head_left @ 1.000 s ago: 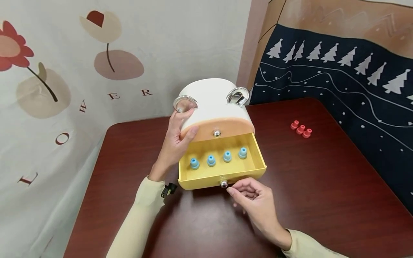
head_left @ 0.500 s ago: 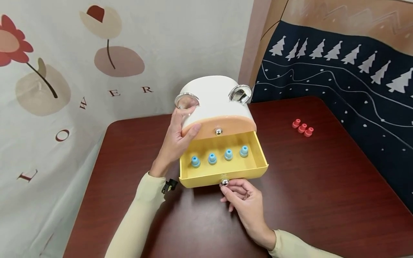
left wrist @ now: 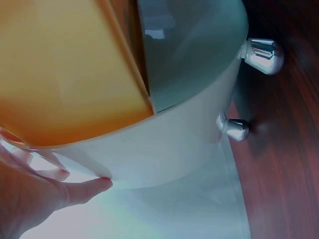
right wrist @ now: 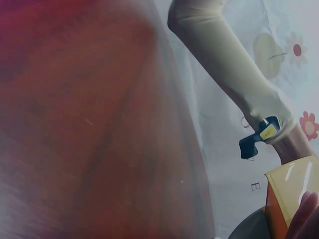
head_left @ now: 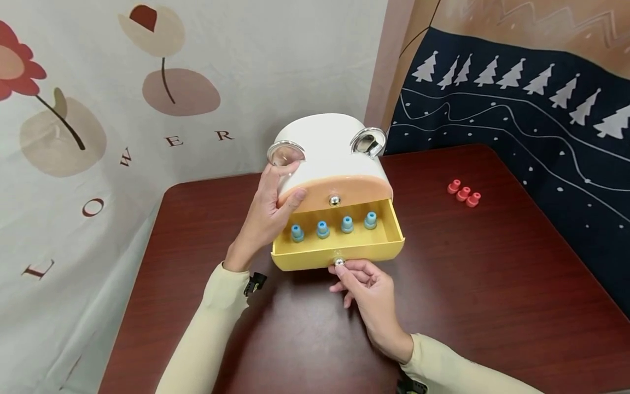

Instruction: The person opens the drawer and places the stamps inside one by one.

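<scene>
A small white cabinet (head_left: 320, 139) with round silver ears stands on the table. Its upper peach drawer (head_left: 361, 189) is closed, while the lower yellow drawer (head_left: 305, 261) sticks out toward me. Several light blue pegs (head_left: 322, 230) stand in a row inside it. My left hand (head_left: 266, 213) grips the cabinet's left side, thumb on the peach front and fingers near the left ear. Between thumb and index finger my right hand (head_left: 374, 298) pinches the silver knob (head_left: 339, 262) of the yellow drawer. Only this hand's fingers (right wrist: 304, 216) appear in the right wrist view, beside the yellow drawer front.
Three red pegs (head_left: 463, 193) stand close together on the dark red-brown table (head_left: 492, 284), right of the cabinet. A pale cloth with printed flowers (head_left: 236, 65) hangs behind and to the left. Another dark cloth with white trees (head_left: 492, 120) borders the right side.
My right hand has moved left onto the knob and taken it between thumb and finger. The yellow drawer has slid slightly inward, with the blue pegs. My left hand keeps its hold.
</scene>
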Action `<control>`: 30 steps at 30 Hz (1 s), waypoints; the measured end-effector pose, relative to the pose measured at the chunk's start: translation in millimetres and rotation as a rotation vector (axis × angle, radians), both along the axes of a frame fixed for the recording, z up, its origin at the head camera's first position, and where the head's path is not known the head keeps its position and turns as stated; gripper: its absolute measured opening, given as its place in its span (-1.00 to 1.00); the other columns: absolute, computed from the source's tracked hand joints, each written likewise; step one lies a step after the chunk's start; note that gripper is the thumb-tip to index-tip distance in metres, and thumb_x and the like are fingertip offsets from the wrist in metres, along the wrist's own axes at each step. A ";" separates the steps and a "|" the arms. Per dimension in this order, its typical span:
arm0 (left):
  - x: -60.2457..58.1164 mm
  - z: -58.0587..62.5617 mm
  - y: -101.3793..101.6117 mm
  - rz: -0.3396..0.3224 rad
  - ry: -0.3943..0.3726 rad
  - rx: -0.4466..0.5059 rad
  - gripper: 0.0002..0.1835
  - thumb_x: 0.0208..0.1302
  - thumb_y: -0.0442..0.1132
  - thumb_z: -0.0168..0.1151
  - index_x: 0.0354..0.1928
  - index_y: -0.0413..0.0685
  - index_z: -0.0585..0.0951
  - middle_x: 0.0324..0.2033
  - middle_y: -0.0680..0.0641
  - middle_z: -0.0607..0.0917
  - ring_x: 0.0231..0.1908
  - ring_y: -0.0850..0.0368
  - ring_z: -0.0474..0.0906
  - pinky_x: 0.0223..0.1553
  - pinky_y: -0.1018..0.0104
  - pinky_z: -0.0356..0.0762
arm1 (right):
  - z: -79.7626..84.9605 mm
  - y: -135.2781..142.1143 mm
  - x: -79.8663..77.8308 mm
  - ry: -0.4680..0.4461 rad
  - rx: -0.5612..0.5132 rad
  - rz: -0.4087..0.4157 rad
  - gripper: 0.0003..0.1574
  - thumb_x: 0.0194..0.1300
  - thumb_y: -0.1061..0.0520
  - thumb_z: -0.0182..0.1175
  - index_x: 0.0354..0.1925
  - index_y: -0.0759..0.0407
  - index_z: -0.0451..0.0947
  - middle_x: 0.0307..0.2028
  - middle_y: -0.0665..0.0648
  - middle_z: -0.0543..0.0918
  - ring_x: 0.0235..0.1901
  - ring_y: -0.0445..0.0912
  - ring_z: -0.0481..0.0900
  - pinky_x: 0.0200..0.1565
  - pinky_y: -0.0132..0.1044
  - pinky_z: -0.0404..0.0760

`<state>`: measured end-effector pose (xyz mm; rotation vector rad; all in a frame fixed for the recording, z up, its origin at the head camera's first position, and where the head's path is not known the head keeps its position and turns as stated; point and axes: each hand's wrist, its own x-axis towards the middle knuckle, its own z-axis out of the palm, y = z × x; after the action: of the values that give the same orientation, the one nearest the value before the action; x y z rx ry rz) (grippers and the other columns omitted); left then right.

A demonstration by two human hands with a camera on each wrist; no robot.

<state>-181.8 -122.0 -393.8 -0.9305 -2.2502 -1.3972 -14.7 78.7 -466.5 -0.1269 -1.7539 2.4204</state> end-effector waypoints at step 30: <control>-1.8 -3.9 5.3 0.012 0.059 -0.024 -0.18 0.26 -0.05 0.69 0.47 -0.07 0.47 0.41 -0.18 0.50 0.38 -0.08 0.37 0.29 -0.11 0.35 | 4.1 9.9 -79.0 0.027 0.006 0.009 -0.71 0.47 0.23 0.43 -0.07 0.49 0.64 -0.15 0.48 0.80 -0.39 -0.06 0.84 -0.55 -0.40 0.55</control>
<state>-183.6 -116.7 -397.8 -0.9520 -2.2301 -1.3239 -93.8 88.5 -462.4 -0.0851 -1.7544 2.4110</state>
